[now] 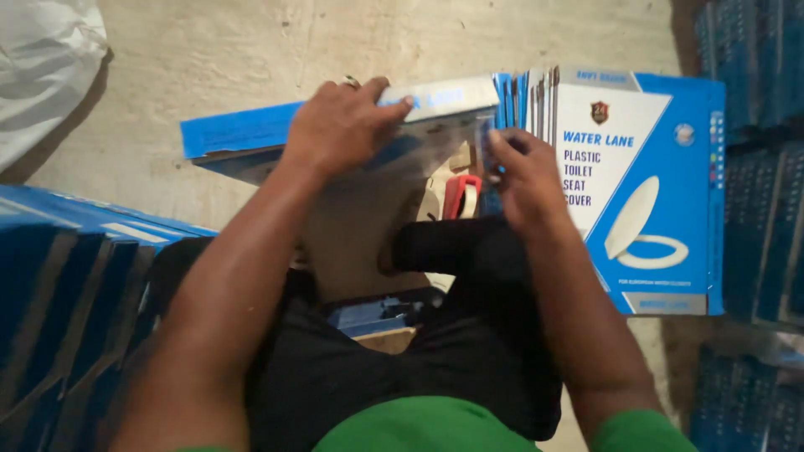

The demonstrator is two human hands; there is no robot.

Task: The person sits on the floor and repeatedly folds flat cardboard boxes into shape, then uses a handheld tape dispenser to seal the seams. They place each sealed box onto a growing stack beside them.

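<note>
Head view, looking down. Left hand (342, 124), ring on one finger, laid palm-down with fingers curled over the upper blue flap of an open cardboard carton (285, 134), thumb and fingertips clamping the flap's edge; forearm extended diagonally from lower left. Right hand (521, 180) raised at the carton's right side, fingers bent and pinching the edge of a flap next to a stack of flattened blue-and-white cartons (645, 184) standing on edge, outermost face printed with an oval seat-and-ring drawing; what exactly lies between those fingertips not clear. Open carton resting in front of the knees on a concrete floor (251, 50), brown inner cardboard exposed, interior largely hidden by the arms and a black-clad knee. Red tape dispenser (461, 194) with a pale roll visible between the two hands, just beside the right hand, at the carton's mouth. More blue cartons (75, 276) stacked at left, dark blue stacks (762, 167) at right edge. White sack (42, 59) at upper left corner, well apart from both hands.
</note>
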